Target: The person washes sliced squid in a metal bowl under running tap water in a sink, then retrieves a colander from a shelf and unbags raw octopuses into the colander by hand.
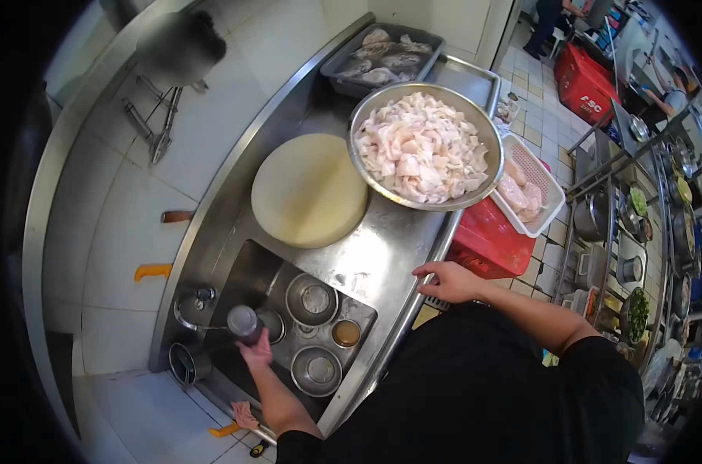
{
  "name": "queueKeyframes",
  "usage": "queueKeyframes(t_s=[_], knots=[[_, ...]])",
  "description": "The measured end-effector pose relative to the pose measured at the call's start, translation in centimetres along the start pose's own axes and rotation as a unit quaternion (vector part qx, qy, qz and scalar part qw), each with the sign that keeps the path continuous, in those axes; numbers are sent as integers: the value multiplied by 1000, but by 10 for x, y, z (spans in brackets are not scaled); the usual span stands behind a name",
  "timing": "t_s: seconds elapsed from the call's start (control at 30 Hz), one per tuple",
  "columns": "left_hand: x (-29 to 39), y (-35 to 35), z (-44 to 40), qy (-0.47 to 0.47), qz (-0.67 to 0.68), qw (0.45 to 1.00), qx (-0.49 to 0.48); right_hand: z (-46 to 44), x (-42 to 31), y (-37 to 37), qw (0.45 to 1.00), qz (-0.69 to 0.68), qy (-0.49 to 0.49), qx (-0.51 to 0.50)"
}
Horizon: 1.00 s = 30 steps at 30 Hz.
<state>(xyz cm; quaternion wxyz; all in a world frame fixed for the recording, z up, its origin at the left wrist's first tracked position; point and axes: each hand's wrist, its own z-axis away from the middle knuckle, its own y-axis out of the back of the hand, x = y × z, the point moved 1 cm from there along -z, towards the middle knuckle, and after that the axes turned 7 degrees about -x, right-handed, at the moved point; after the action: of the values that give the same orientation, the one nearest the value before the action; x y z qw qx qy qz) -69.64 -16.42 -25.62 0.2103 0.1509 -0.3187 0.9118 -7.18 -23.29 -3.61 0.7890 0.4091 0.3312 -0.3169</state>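
Observation:
Over the left part of the steel sink (246, 267), my left hand (256, 349) is closed around a small cup (244, 322), close to the faucet (204, 295). Metal bowls (312, 299) and a small round container (346, 332) sit in the sink. My right hand (449, 282) is at the counter's front edge, fingers apart, holding nothing. A large metal bowl of cut pale meat (420, 147) stands on the counter, beside a round cutting board (310, 191).
Behind lies a grey tub of meat pieces (382, 58). Right of the counter are a white basket with meat (548, 193) and a red crate (494, 240). Shelves with pans (637, 201) line the right side. Two people (552, 19) (673, 99) are farther off.

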Motion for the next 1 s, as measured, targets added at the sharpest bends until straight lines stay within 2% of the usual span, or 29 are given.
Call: queueKeyframes(t_s=[0.07,0.13,0.17,0.23,0.33,0.37,0.4,0.43,0.47,0.5,0.53,0.6,0.67,0.7,0.73,0.77,0.8,0.83,0.93,1.0], knots=[[-44,19,3,15,42,999,27,5,1,1,1000,6,16,-7],[-77,43,10,90,89,992,-2,9,5,4,999,32,40,-18],[-89,49,16,92,79,993,5,14,2,9,997,53,48,-19],[-111,46,29,92,64,994,19,20,8,17,996,57,64,-21],[-115,22,49,44,22,996,-69,28,9,44,994,53,83,-36],[-112,6,46,11,15,998,-63,32,7,53,994,42,92,-38],[-107,-24,65,65,36,990,-117,35,7,63,994,31,101,-39],[-100,-47,57,70,17,985,-158,37,8,72,992,-3,113,-59],[-112,-111,96,-13,-23,976,-218,40,3,84,988,-41,131,-73],[-108,-155,85,-30,-94,968,-230,44,-5,97,982,-80,148,-89],[-128,-240,147,-82,-162,945,-272,43,-10,108,973,-120,164,-106],[-163,-358,198,-65,-237,881,-404,31,-16,133,955,-170,232,-73],[-212,-437,220,-159,-334,866,-335,19,-32,175,947,-207,241,-52],[-231,-470,221,-111,-432,813,-373,12,-36,196,930,-295,212,-54],[-260,-502,235,-145,-491,748,-423,7,-37,215,906,-380,180,-57],[-283,-525,239,-166,-579,694,-393,5,-35,233,912,-346,221,-21],[-310,-550,270,-162,-619,651,-408,6,-30,248,913,-312,260,17],[-334,-567,279,-146,-598,655,-437,9,-22,261,917,-330,215,62],[-371,-603,277,-109,-596,613,-507,18,29,282,891,-350,251,142],[-383,-640,267,-151,-646,569,-486,37,57,289,853,-412,291,131]])
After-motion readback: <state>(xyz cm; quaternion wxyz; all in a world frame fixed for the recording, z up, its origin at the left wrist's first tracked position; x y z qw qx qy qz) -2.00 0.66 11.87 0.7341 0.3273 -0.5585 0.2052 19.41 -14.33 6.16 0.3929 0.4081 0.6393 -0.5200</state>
